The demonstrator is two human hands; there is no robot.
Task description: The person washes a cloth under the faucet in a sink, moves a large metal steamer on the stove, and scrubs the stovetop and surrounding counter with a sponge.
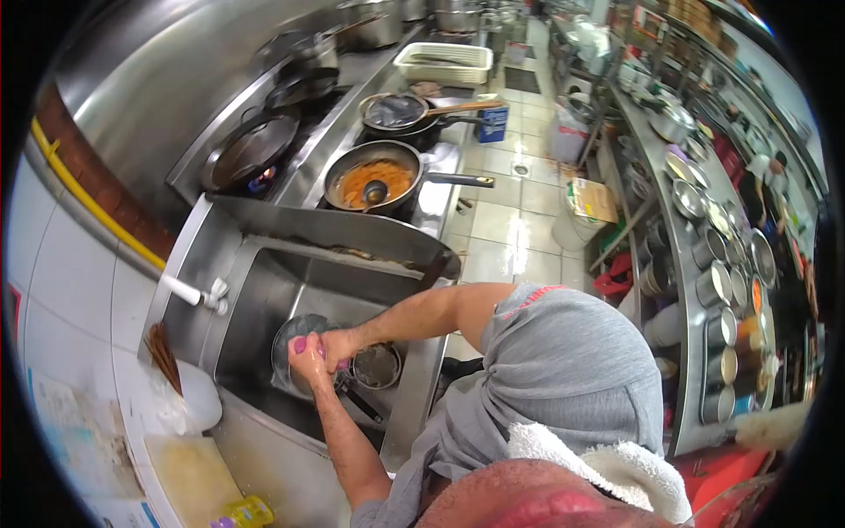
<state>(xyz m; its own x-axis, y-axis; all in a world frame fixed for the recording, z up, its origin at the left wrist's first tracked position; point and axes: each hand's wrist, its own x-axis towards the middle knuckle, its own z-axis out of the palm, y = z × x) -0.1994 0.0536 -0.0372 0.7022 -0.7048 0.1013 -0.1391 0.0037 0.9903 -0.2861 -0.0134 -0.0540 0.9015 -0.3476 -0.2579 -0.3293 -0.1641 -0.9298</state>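
Note:
Low in the steel sink [273, 290], my two hands are pressed together, fingers closed. My left hand [309, 359] is wrapped over a small pink thing [300, 344]; bits of pink show between the fingers and beside my right hand [340, 345]. Whether it is a sponge or a cloth I cannot tell. Beneath the hands lies a round grey pan [283, 356], partly hidden by them. Right of it a smaller round metal vessel [378, 366] rests in the basin. A dark handle [362, 404] sticks out below the hands.
A white tap [189, 292] reaches over the sink's left wall. Behind the sink stand a pan of orange sauce [378, 179] with a ladle [375, 191], and a wok [251, 150] above a flame. A shelf of metal pots [713, 286] lines the right. Another person [767, 189] stands beyond it.

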